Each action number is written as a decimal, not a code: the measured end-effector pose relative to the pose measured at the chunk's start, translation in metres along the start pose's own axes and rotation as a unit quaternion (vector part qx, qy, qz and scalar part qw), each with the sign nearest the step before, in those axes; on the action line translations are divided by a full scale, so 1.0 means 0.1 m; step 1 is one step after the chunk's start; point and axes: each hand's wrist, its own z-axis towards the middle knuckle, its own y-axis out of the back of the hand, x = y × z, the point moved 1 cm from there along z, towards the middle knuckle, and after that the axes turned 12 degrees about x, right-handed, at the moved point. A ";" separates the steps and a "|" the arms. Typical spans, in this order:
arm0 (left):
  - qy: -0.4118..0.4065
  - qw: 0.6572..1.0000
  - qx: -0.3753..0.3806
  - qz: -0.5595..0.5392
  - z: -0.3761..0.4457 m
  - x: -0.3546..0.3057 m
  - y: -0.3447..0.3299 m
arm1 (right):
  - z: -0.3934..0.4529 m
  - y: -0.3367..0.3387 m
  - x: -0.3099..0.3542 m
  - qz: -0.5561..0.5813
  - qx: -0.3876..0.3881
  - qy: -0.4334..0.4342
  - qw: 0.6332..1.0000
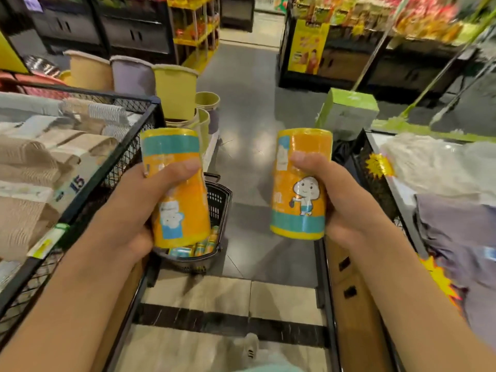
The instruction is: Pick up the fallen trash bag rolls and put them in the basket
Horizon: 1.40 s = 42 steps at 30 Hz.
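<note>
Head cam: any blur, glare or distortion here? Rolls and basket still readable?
Head view: strong wide-angle bowing at the edges; the shelves top right are smeared by motion blur. Both rolls are fairly sharp, the left roll in the left hand, the right roll in the right hand. Glare patches on the floor. The basket is dim, partly hidden.

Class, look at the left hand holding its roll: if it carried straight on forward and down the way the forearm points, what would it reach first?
Probably the black plastic shopping basket on the floor, which shows just beyond the left hand and its orange-and-teal trash bag roll. Depth is hard to judge from this one view.
</note>
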 end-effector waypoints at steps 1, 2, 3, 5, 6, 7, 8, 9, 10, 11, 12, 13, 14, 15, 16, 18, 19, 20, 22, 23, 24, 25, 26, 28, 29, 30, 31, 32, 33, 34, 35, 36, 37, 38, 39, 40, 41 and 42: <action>0.002 1.000 0.003 -0.003 0.18 0.00 -0.06 | 0.12 0.12 0.07 0.000 0.004 -0.003 1.000; 0.006 1.000 0.004 -0.007 0.34 0.01 -0.12 | 0.25 0.26 0.13 0.000 0.009 -0.005 1.000; 0.009 1.000 0.003 -0.009 0.51 0.01 -0.16 | 0.38 0.37 0.18 0.004 0.013 -0.008 1.000; 0.014 1.000 -0.003 -0.016 0.81 0.00 -0.24 | 0.64 0.56 0.28 0.015 0.020 -0.010 1.000; 0.018 1.000 -0.005 -0.020 0.96 -0.01 -0.27 | 0.76 0.64 0.32 0.019 0.024 -0.010 0.999; 0.020 1.000 -0.006 -0.022 1.12 -0.01 -0.28 | 0.89 0.70 0.36 0.022 0.030 -0.011 0.999; 0.022 1.000 -0.006 -0.019 1.26 -0.01 -0.28 | 1.02 0.75 0.38 0.024 0.036 -0.011 0.999; 0.022 1.000 -0.005 -0.017 1.39 -0.01 -0.28 | 1.14 0.79 0.40 0.027 0.042 -0.012 0.999; 0.022 1.000 -0.003 -0.015 1.53 -0.01 -0.27 | 1.27 0.84 0.43 0.028 0.050 -0.011 0.998; 0.022 1.000 0.000 -0.015 1.66 -0.01 -0.25 | 1.40 0.87 0.46 0.026 0.053 -0.012 0.998; 0.022 1.000 0.003 -0.014 1.79 -0.02 -0.23 | 1.54 0.90 0.49 0.020 0.052 -0.014 0.998; 0.021 1.000 0.006 -0.014 1.92 -0.03 -0.20 | 1.67 0.92 0.52 0.011 0.049 -0.017 0.999; 0.019 1.000 0.007 -0.015 2.05 -0.04 -0.16 | 1.82 0.94 0.55 0.001 0.047 -0.018 0.999; 0.017 1.000 0.003 -0.019 2.18 -0.05 -0.11 | 1.96 0.96 0.58 -0.008 0.046 -0.021 0.999; 0.012 1.000 -0.004 -0.027 2.30 -0.07 -0.06 | 2.10 0.97 0.60 -0.015 0.045 -0.023 0.999; -0.005 0.999 -0.025 -0.048 2.53 -0.14 0.07 | 2.39 0.96 0.66 -0.019 0.045 -0.029 0.998; -0.014 0.998 -0.038 -0.056 2.64 -0.18 0.14 | 2.53 0.95 0.70 -0.022 0.045 -0.033 0.998; -0.020 0.997 -0.050 -0.061 2.74 -0.22 0.22 | 2.68 0.92 0.73 -0.029 0.046 -0.035 0.998; -0.031 0.995 -0.065 -0.067 2.92 -0.29 0.38 | 2.96 0.86 0.81 -0.045 0.054 -0.034 0.997; -0.035 0.994 -0.075 -0.069 3.00 -0.32 0.47 | 3.09 0.82 0.85 -0.052 0.059 -0.034 0.996; -0.039 0.993 -0.085 -0.073 3.08 -0.34 0.56 | 3.23 0.78 0.89 -0.055 0.066 -0.033 0.996; -0.043 0.992 -0.093 -0.076 3.13 -0.36 0.65 | 3.35 0.73 0.91 -0.055 0.073 -0.035 0.995; -0.048 0.991 -0.102 -0.079 3.17 -0.37 0.74 | 3.48 0.68 0.93 -0.054 0.082 -0.039 0.994; -0.057 0.987 -0.124 -0.088 3.21 -0.37 0.92 | 3.72 0.58 0.94 -0.064 0.104 -0.048 0.991; -0.064 0.984 -0.135 -0.092 3.21 -0.38 1.00 | 3.85 0.52 0.94 -0.072 0.117 -0.051 0.989; -0.074 0.981 -0.150 -0.094 3.22 -0.38 1.09 | 3.98 0.48 0.92 -0.080 0.131 -0.054 0.987; -0.082 0.978 -0.165 -0.095 3.23 -0.38 1.15 | 4.11 0.44 0.91 -0.090 0.145 -0.057 0.984; -0.088 0.975 -0.181 -0.094 3.25 -0.37 1.20 | 4.24 0.40 0.88 -0.100 0.159 -0.059 0.981; -0.091 0.972 -0.198 -0.092 3.27 -0.36 1.26 | 4.37 0.36 0.86 -0.108 0.174 -0.063 0.977; -0.092 0.968 -0.214 -0.092 3.29 -0.35 1.31 | 4.51 0.34 0.83 -0.112 0.192 -0.068 0.973; -0.091 0.964 -0.231 -0.095 3.31 -0.33 1.36 | 4.64 0.30 0.80 -0.113 0.210 -0.074 0.968; -0.090 0.960 -0.247 -0.097 3.35 -0.31 1.41 | 4.77 0.28 0.78 -0.113 0.229 -0.079 0.964; -0.087 0.954 -0.268 -0.100 3.39 -0.28 1.45 | 4.90 0.26 0.76 -0.113 0.249 -0.084 0.958; -0.086 0.948 -0.290 -0.101 3.43 -0.25 1.49 | 5.04 0.25 0.74 -0.114 0.269 -0.089 0.952; -0.085 0.940 -0.314 -0.104 3.49 -0.24 1.53 | 5.18 0.25 0.73 -0.114 0.288 -0.092 0.946; -0.084 0.932 -0.337 -0.105 3.55 -0.21 1.56 | 5.33 0.27 0.72 -0.113 0.304 -0.097 0.941; -0.081 0.924 -0.358 -0.107 3.62 -0.20 1.56 | 5.49 0.28 0.71 -0.115 0.318 -0.103 0.935; -0.083 0.915 -0.378 -0.110 3.69 -0.18 1.57 | 5.66 0.29 0.70 -0.119 0.334 -0.110 0.928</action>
